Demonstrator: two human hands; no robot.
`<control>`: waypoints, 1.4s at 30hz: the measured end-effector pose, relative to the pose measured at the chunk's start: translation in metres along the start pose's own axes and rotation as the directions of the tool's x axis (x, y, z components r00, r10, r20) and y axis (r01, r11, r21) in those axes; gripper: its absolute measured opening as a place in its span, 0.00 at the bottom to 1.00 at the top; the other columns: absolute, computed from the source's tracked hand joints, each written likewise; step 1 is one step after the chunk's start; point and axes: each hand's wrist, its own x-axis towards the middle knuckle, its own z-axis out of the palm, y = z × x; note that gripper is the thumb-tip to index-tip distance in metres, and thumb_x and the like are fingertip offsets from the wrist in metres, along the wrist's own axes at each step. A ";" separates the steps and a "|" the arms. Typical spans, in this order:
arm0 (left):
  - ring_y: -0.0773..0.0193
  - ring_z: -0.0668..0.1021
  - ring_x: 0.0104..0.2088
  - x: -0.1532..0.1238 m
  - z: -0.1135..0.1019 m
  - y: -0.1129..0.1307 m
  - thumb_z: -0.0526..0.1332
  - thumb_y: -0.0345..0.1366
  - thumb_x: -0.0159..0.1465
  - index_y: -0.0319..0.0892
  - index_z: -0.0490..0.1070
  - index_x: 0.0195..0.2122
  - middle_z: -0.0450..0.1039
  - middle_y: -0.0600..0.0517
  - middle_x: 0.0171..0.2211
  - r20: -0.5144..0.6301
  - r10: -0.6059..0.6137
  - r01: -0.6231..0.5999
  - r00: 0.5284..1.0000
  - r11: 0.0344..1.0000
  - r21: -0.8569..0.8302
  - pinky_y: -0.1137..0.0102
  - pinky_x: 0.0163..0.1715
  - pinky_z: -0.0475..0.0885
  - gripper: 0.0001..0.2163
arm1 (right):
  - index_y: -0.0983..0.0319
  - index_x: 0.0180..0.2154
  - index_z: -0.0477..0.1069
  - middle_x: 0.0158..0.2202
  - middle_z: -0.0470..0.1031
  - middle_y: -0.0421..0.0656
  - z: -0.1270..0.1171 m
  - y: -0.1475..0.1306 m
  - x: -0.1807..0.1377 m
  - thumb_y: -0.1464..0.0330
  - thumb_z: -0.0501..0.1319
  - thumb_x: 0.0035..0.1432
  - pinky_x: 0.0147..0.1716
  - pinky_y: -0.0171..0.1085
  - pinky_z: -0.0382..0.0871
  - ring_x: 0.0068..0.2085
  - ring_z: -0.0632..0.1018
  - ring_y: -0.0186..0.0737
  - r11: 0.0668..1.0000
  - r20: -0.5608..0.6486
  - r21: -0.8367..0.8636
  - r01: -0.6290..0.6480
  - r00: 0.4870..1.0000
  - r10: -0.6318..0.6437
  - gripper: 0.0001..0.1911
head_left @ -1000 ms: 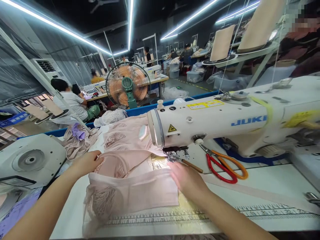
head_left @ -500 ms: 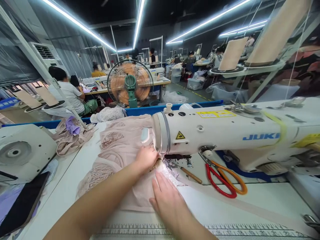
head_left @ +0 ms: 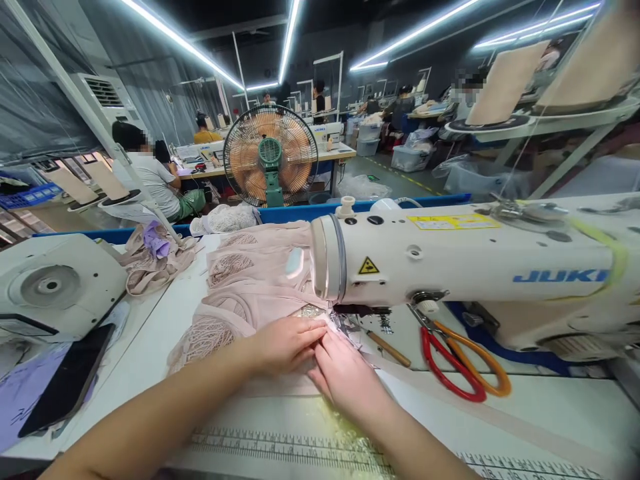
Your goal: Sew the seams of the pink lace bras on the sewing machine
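My left hand point(head_left: 287, 343) and my right hand point(head_left: 347, 373) meet just in front of the needle area of a white sewing machine point(head_left: 390, 250). Their fingertips are drawn together on the edge of a pale pink garment point(head_left: 285, 303) with lace panels. Both hands appear to pinch this cloth; the fold between them is partly hidden. The garment spreads left and back from the machine head, and part of it lies under my left forearm. A beige fabric strip point(head_left: 480, 410) runs from near my right hand towards the right.
Scissors with red and orange handles point(head_left: 453, 393) and a wooden-handled tool point(head_left: 389, 348) lie right of my hands. A printed ruler point(head_left: 280, 448) runs along the front edge. A black phone point(head_left: 67, 380) lies left. Beyond stand a fan point(head_left: 270, 157) and a seated person point(head_left: 150, 177).
My left hand has come back from beside the machine head towards me and now touches my right hand. The right hand has shifted slightly right and its fingers have closed in. The view has turned slightly left.
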 end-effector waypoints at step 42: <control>0.51 0.70 0.46 0.025 0.041 0.023 0.53 0.32 0.61 0.33 0.67 0.47 0.68 0.39 0.48 -0.255 -0.316 0.349 0.914 0.932 0.098 0.57 0.45 0.69 0.15 | 0.68 0.49 0.69 0.50 0.73 0.50 -0.042 0.030 -0.060 0.64 0.56 0.59 0.46 0.43 0.71 0.50 0.73 0.46 0.945 -0.110 -0.170 0.281 0.947 -0.301 0.20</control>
